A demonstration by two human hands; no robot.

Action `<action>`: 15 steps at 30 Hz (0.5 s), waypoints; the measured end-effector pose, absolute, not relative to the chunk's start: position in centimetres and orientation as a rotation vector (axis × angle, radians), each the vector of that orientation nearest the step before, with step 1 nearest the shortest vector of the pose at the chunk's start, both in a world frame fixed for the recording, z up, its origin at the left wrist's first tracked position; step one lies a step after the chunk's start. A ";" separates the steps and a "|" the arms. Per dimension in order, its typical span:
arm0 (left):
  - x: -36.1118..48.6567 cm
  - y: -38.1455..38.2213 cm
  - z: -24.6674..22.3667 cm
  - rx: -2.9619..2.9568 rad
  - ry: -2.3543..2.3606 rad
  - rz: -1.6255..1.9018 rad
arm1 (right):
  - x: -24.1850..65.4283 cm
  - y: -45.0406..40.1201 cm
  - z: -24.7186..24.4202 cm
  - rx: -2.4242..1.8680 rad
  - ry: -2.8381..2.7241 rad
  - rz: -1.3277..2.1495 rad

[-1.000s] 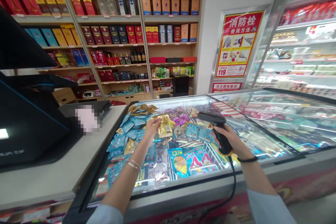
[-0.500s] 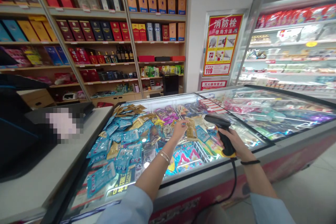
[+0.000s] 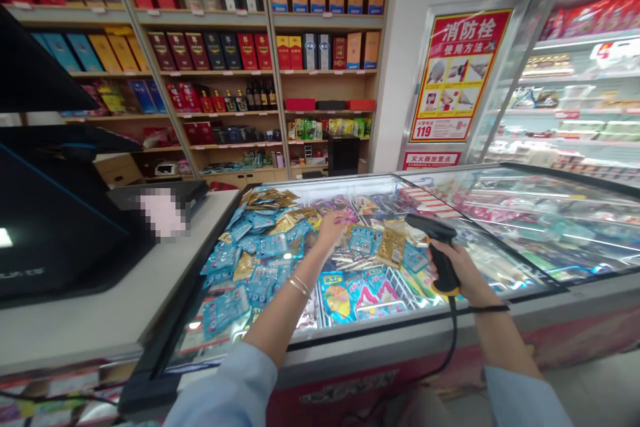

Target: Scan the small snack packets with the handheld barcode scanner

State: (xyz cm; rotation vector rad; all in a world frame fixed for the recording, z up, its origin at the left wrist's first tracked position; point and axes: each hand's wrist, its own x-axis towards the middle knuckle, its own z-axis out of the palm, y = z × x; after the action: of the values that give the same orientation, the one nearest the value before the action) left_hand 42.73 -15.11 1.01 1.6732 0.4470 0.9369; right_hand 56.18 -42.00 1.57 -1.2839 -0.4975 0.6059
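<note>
My left hand [image 3: 333, 227], a bracelet at its wrist, hovers over the glass top of a chest freezer [image 3: 350, 328] with fingers extended to the right. Just right of its fingertips lies a blue packet [image 3: 364, 239]; whether they touch is unclear. A gold packet [image 3: 393, 247] rests further right, close to the scanner. My right hand [image 3: 460, 267] is wrapped round the grip of a black and yellow handheld barcode scanner [image 3: 443, 250], its head pointing left above the glass. A cable hangs from the grip. Many blue packets [image 3: 273, 245] and gold packets [image 3: 273, 198] are heaped left of my left hand.
A counter [image 3: 200, 233] with a black screen unit [image 3: 55, 213] stands on the left. Shelves [image 3: 210, 73] of boxes and bottles line the back wall. A red fire-hydrant sign [image 3: 456, 73] hangs beside a lit open fridge [image 3: 575, 93] on the right.
My left hand has drawn back leftward from the gold packet, and a blue packet now shows between them. The camera view has turned left. The scanner stays in my right hand.
</note>
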 end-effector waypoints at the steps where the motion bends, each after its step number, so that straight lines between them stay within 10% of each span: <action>1: 41.5 -14.3 1.7 1.649 0.450 0.951 | 55.7 -41.3 1.9 -1.270 -0.522 0.613; 15: 24.0 -5.5 1.0 1.939 1.015 1.133 | 46.4 -30.4 3.8 -1.222 -0.966 0.801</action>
State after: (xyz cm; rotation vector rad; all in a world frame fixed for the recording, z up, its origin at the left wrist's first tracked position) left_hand 24.00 -5.48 0.97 1.9394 1.0150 1.1330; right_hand 46.37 -30.38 3.76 -1.2222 -0.9662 0.8009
